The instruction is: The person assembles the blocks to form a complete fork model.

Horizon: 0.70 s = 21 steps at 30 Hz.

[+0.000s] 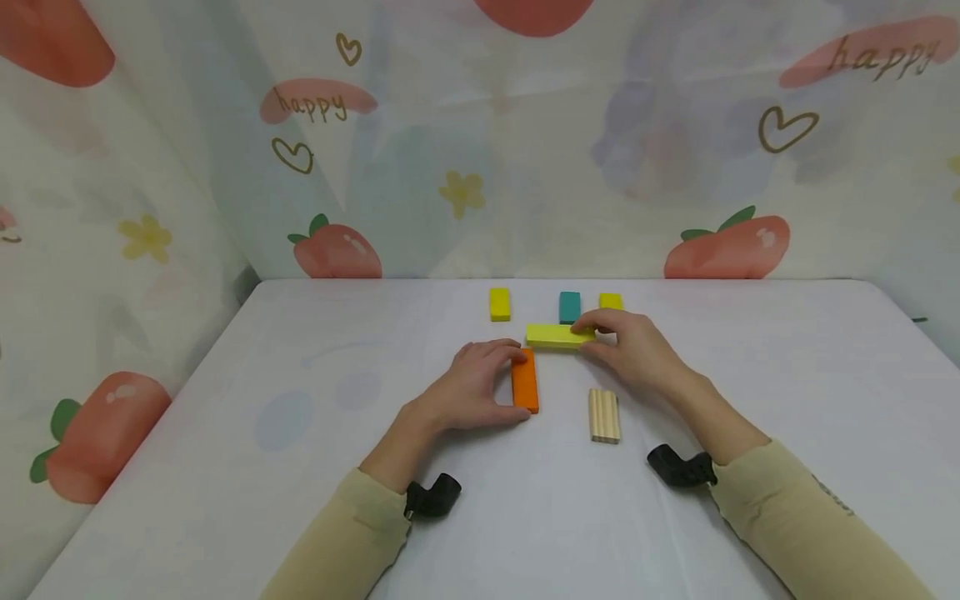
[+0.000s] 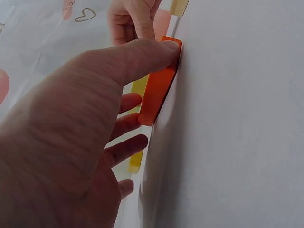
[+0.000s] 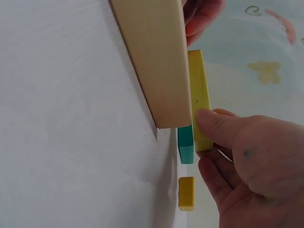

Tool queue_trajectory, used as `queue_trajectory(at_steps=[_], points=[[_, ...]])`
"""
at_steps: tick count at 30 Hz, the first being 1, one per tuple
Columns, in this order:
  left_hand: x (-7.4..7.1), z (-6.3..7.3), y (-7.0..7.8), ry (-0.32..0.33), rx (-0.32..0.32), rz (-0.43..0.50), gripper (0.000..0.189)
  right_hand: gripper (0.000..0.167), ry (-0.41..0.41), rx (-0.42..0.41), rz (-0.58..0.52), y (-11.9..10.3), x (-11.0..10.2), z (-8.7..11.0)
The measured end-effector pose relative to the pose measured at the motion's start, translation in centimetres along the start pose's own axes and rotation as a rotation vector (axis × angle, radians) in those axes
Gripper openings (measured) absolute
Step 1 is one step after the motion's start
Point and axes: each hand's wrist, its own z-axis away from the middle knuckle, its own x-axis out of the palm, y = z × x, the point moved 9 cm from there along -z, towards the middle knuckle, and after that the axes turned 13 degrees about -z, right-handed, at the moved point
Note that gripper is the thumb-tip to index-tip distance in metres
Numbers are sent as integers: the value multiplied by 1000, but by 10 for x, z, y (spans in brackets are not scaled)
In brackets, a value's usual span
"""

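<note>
My left hand (image 1: 476, 385) grips an orange block (image 1: 525, 392) by its two ends, thumb at the near end and fingertips at the far one. In the left wrist view the thumb lies on one end of that orange block (image 2: 159, 92), and the other fingers are spread beyond it. Farther back, my right hand (image 1: 637, 346) pinches the right end of a long yellow-green block (image 1: 551, 337), which lies crosswise just beyond the orange one. The right wrist view shows thumb and fingers on opposite sides of the yellow-green block (image 3: 199, 85).
Behind the hands stand a yellow block (image 1: 499, 305), a teal block (image 1: 570, 307) and another yellow block (image 1: 611, 301). A ridged natural-wood piece (image 1: 603, 415) lies nearer, below my right hand. A patterned cloth wall (image 1: 525, 225) rises along the white table's (image 1: 300, 517) back edge.
</note>
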Motion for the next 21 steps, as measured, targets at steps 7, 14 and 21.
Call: queue_trajectory(at_steps=[7,14,21], points=[[2,-3,6,-16,0,-2,63,26,-1,-3,2,1,2,-3],[2,-3,10,-16,9,-17,63,25,3,-16,3,1,3,-6],[3,-5,14,-29,15,-27,65,24,8,12,-9,4,2,-9]])
